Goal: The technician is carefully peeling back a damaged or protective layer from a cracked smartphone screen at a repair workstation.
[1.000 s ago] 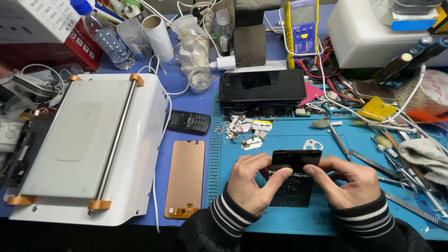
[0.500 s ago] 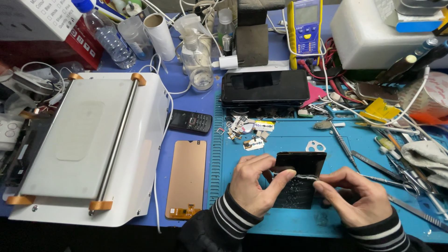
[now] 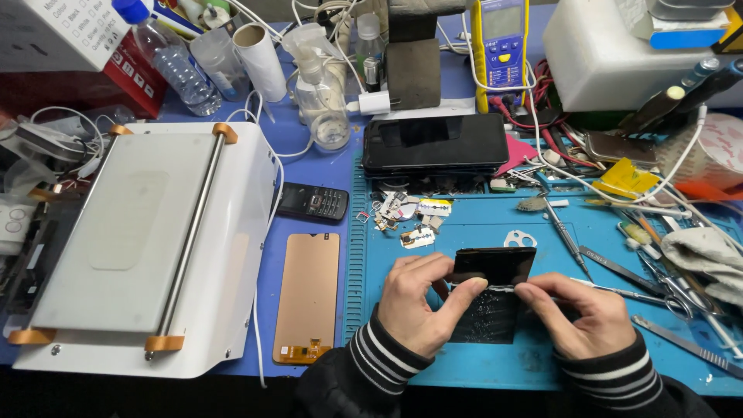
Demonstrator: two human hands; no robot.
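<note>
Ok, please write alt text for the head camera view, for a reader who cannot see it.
Two hands in striped cuffs, the left hand and the right hand, hold a black cracked phone screen panel over a blue work mat. A white machine with a flat plate lies left, beside a copper-coloured rectangular panel.

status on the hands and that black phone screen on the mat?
Left hand pinching black phone screen at its left edge. Right hand working a thin tool along its cracked middle. Tweezers lie close right.
</note>
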